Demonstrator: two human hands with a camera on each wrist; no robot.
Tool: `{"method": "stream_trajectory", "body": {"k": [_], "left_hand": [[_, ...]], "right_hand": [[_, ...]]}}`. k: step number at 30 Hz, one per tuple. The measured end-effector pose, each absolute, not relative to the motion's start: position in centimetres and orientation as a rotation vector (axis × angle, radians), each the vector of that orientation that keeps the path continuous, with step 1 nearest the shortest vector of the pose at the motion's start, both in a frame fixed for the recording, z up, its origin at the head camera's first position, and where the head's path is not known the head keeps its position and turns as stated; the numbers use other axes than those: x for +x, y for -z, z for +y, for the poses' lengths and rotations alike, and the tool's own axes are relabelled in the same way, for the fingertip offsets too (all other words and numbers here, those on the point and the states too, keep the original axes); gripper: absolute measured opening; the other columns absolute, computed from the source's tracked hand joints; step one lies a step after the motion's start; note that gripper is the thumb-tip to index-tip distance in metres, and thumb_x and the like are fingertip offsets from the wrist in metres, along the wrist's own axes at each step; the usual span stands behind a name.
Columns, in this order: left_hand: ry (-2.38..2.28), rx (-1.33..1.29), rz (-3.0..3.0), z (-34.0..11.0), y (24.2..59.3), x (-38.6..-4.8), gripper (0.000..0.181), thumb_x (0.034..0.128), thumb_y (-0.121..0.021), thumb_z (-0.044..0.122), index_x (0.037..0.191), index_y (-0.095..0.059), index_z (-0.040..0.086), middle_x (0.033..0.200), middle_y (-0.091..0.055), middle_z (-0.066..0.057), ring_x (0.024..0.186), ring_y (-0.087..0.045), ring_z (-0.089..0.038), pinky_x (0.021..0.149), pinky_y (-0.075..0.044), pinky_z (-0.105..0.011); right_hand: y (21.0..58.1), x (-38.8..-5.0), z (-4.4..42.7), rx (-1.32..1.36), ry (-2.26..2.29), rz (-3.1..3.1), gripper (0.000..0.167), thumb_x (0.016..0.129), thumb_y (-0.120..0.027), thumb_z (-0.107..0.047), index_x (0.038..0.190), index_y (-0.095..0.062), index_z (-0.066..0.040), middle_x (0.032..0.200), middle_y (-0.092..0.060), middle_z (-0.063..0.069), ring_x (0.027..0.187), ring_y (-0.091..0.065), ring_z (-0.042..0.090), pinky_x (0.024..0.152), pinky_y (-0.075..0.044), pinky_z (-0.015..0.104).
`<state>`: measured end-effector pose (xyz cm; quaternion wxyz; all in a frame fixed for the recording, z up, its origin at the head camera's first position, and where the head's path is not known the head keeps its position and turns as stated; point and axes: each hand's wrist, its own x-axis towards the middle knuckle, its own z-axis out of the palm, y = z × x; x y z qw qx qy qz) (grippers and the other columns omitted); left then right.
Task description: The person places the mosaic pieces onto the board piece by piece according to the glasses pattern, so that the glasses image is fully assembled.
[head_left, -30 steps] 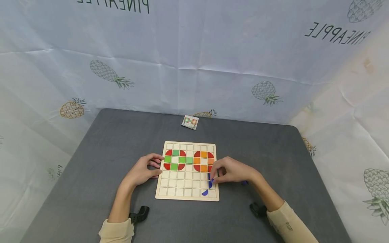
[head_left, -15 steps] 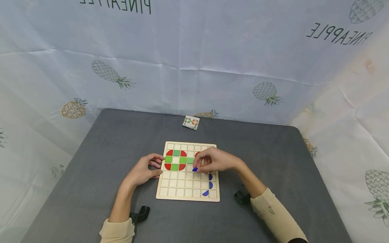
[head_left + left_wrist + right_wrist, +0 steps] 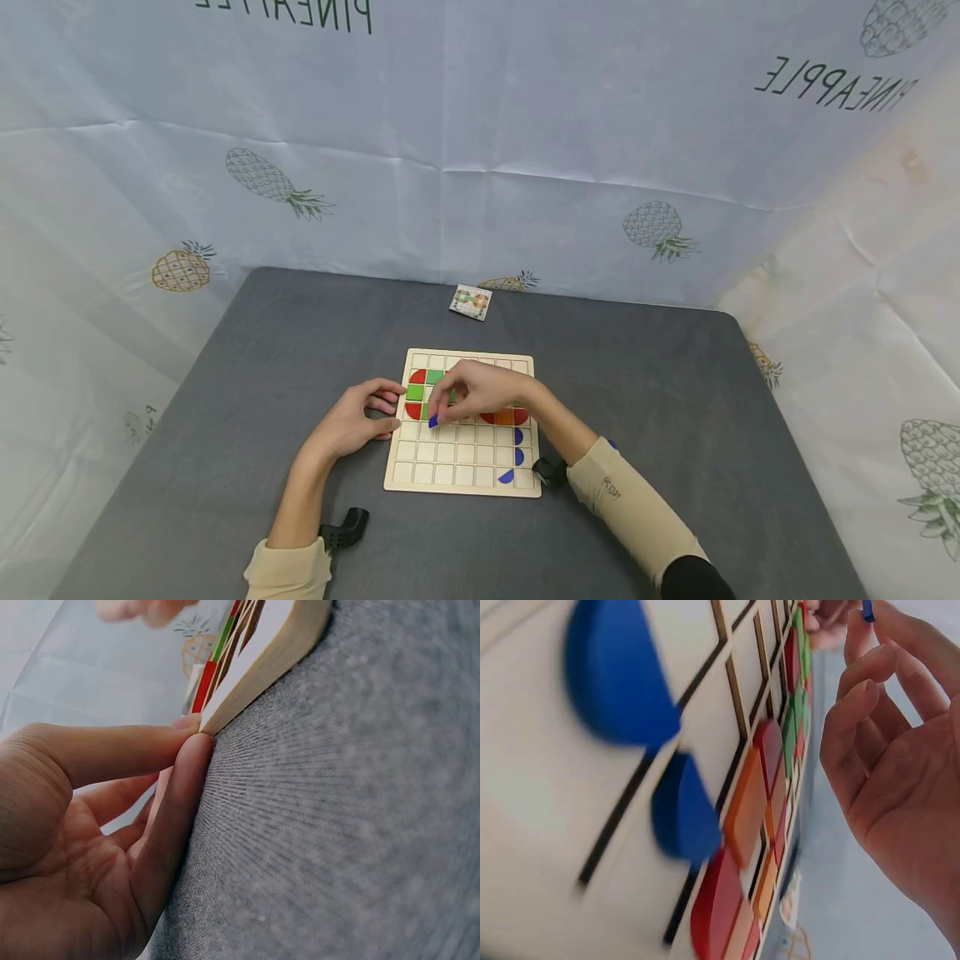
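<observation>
In the head view my left hand [image 3: 352,423] holds the left edge of a pale wooden grid board [image 3: 465,477]. Thumb and fingertips meet that edge in the left wrist view. Over the board's left half, my right hand [image 3: 476,390] pinches a small blue piece [image 3: 432,422] between thumb and fingers, just below the green and red group. Blue half-round pieces [image 3: 506,476] lie down the board's right side. Red quarter-round pieces [image 3: 417,377], green squares [image 3: 415,392] and orange squares [image 3: 746,806] sit in the upper rows, partly hidden by the right hand.
A small card [image 3: 471,302] with a coloured pattern lies at the back of the grey table [image 3: 337,312]. More blue [image 3: 612,444] shows behind the right sleeve [image 3: 630,508]. A pineapple-print curtain [image 3: 465,208] hangs behind the table.
My right hand has moved left across the board from its right edge, carrying the blue piece. My left hand stays at the board's left edge.
</observation>
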<state>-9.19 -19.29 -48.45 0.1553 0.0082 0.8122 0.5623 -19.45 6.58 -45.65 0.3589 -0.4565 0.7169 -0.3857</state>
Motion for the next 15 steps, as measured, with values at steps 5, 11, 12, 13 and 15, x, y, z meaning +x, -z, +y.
{"method": "stream_trajectory", "body": {"k": [5, 11, 12, 13, 15], "left_hand": [[-1.612, 0.038, 2.325, -19.4, 48.5, -9.2, 0.049, 0.0926, -0.079, -0.005, 0.139, -0.063, -0.003, 0.126, -0.062, -0.023, 0.108, -0.065, -0.028, 0.075, -0.068, -0.034], [-1.615, 0.056, 2.323, -19.5, 48.6, -9.2, 0.049, 0.0932, -0.079, -0.005, 0.14, -0.063, -0.003, 0.127, -0.062, -0.023, 0.109, -0.065, -0.029, 0.075, -0.068, -0.033], [-1.617, 0.058, 2.321, -19.5, 48.6, -9.2, 0.049, 0.0932, -0.079, -0.004, 0.14, -0.063, -0.003, 0.127, -0.062, -0.023, 0.11, -0.065, -0.029, 0.076, -0.068, -0.033], [-1.619, 0.061, 2.32, -19.5, 48.6, -9.2, 0.049, 0.0932, -0.079, -0.004, 0.14, -0.063, -0.003, 0.127, -0.062, -0.024, 0.11, -0.065, -0.029, 0.076, -0.068, -0.033], [-1.618, 0.067, 2.32, -19.6, 48.5, -9.2, 0.05, 0.0931, -0.079, -0.004, 0.14, -0.063, -0.003, 0.127, -0.062, -0.024, 0.11, -0.065, -0.03, 0.075, -0.068, -0.033]], "right_hand": [[46.2, -19.7, 4.5, -1.218, 0.947, 1.863, 0.011, 0.101, -0.075, -0.009, 0.109, -0.083, -0.011, 0.093, -0.081, 0.007, 0.053, -0.05, 0.005, 0.057, -0.046, 0.019], [46.2, -19.5, 2.7, -1.337, 0.81, 1.931, 0.008, 0.101, -0.078, -0.012, 0.104, -0.085, -0.01, 0.091, -0.081, 0.003, 0.054, -0.043, -0.001, 0.06, -0.041, 0.015], [46.1, -19.4, 2.5, -1.353, 0.792, 1.944, 0.008, 0.101, -0.078, -0.012, 0.103, -0.085, -0.009, 0.089, -0.08, 0.003, 0.053, -0.041, 0.0, 0.06, -0.04, 0.015], [46.1, -19.3, 2.3, -1.365, 0.771, 1.959, 0.008, 0.101, -0.078, -0.013, 0.102, -0.085, -0.01, 0.09, -0.081, 0.002, 0.054, -0.041, 0.0, 0.06, -0.039, 0.015], [46.0, -19.1, 2.1, -1.373, 0.742, 1.987, 0.008, 0.101, -0.078, -0.014, 0.102, -0.086, -0.011, 0.09, -0.081, 0.0, 0.056, -0.044, 0.001, 0.061, -0.04, 0.015]]}}
